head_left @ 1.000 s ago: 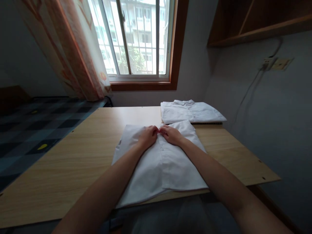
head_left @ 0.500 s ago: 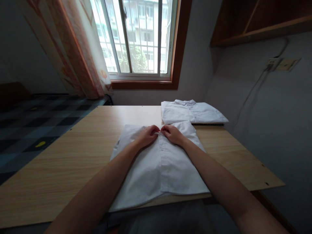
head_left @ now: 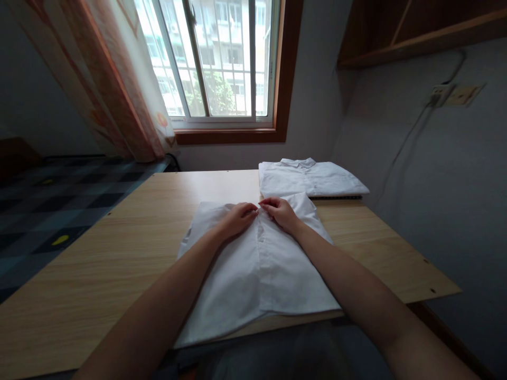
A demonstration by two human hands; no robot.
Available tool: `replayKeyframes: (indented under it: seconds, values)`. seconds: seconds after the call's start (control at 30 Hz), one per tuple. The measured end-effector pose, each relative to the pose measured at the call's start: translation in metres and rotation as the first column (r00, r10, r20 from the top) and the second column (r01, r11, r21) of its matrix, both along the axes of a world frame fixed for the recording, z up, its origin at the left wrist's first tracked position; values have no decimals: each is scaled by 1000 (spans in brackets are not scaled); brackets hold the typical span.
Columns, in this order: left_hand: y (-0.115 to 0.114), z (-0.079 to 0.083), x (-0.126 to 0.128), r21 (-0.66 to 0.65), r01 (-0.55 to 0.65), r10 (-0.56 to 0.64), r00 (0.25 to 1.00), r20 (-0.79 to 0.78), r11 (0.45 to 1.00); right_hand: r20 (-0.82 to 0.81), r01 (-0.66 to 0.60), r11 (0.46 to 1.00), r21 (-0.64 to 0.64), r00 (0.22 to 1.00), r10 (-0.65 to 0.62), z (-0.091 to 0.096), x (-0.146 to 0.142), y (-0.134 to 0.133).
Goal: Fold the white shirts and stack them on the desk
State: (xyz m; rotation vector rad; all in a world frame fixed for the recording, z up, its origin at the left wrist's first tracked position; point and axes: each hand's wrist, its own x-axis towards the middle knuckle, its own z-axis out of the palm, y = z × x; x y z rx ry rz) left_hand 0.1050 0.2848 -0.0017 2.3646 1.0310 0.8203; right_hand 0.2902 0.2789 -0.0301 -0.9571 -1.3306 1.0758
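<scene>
A white button-up shirt (head_left: pixel 237 274) lies flat in front of me, its button strip running down the middle and its hem at the table's near edge. At the strip's far end, my left hand (head_left: pixel 242 215) pinches the cloth with closed fingers. Right beside it, my right hand (head_left: pixel 278 212) also grips the shirt near the strip, thumb and forefinger together. The fingertips of both hands almost meet. Whatever button lies between them is too small to make out. My hands hide part of the shirt's upper end.
Behind the shirt, a folded white shirt (head_left: pixel 312 178) rests on a dark-edged thing at the back right of the wooden table (head_left: pixel 119 264). A checked bed (head_left: pixel 59 211) adjoins the left side. A wall shelf (head_left: pixel 428 47) hangs at upper right, above a socket with a cord (head_left: pixel 407 137).
My right hand's fingers have shifted slightly at the strip, with the forefinger stretched a little further toward the left hand. Both hands stay at the same spot; the view has tilted slightly.
</scene>
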Motion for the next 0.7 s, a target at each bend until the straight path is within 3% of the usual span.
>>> replayKeyframes:
  seconds: [0.2,0.37,0.53,0.7]
  values:
    - [0,-5,2,51,-44,45,999,-18,998,256,-116,989,86,962,91,5,9,-5]
    - [-1,-5,2,156,-25,37,996,-76,988,517,-160,959,233,856,18,10,15,-10]
    - [-2,-7,4,277,4,40,987,-153,961,618,-209,943,261,786,3,11,13,-11]
    - [-4,-7,4,349,12,58,980,-192,937,632,-214,941,261,775,1,11,13,-11]
